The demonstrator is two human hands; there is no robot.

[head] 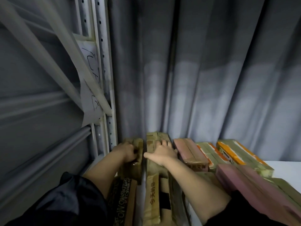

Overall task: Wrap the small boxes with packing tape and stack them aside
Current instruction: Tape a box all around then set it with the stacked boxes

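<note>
Left hand (128,151) grips one taped box (136,144) — right hand (162,151) lies flat on its neighbour (156,139).

A grey pleated curtain (211,70) hangs before me, dimly lit; a grey metal rack (104,79) with a scribbled paper (91,88) stands left.

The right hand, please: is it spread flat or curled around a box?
Spread: right hand rests with fingers splayed on the taped box.

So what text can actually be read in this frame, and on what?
"今天" then blurred characters: tape on the box under the right forearm.
"WOW", partly legible white print: dark box by the left forearm.
Handwritten marks on the paper sheet: illegible.
Orange box print: blurred.
</note>
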